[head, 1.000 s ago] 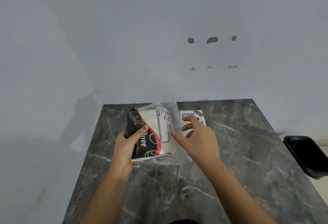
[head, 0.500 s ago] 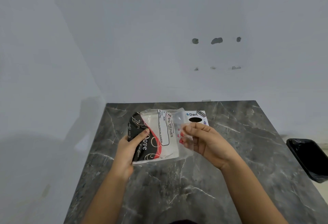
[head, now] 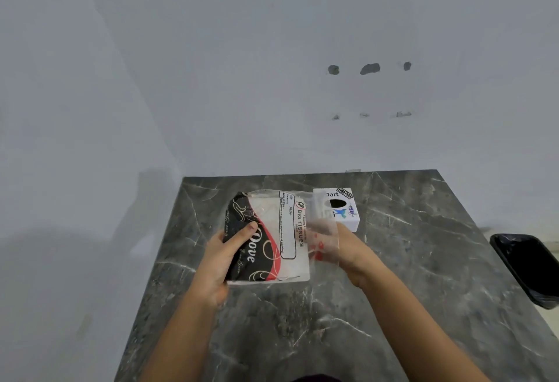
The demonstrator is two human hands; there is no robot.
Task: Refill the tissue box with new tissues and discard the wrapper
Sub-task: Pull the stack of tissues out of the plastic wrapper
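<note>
A pack of tissues (head: pixel 272 236) in a black, red and clear wrapper is held above the dark marble table (head: pixel 393 291). My left hand (head: pixel 220 260) grips its black left end, thumb on top. My right hand (head: pixel 344 251) pinches the loose clear flap at the pack's right end; its fingers show through the plastic. A small white tissue box (head: pixel 344 209) with a dark round opening on top stands on the table just behind my right hand, partly covered by the flap.
A black bin (head: pixel 529 269) lined with a dark bag stands on the floor past the table's right edge. White walls close the table's far and left sides.
My right hand went from open beside the pack to closed on the clear flap at its right end, and has drawn that flap out to the right. My left hand kept its hold.
</note>
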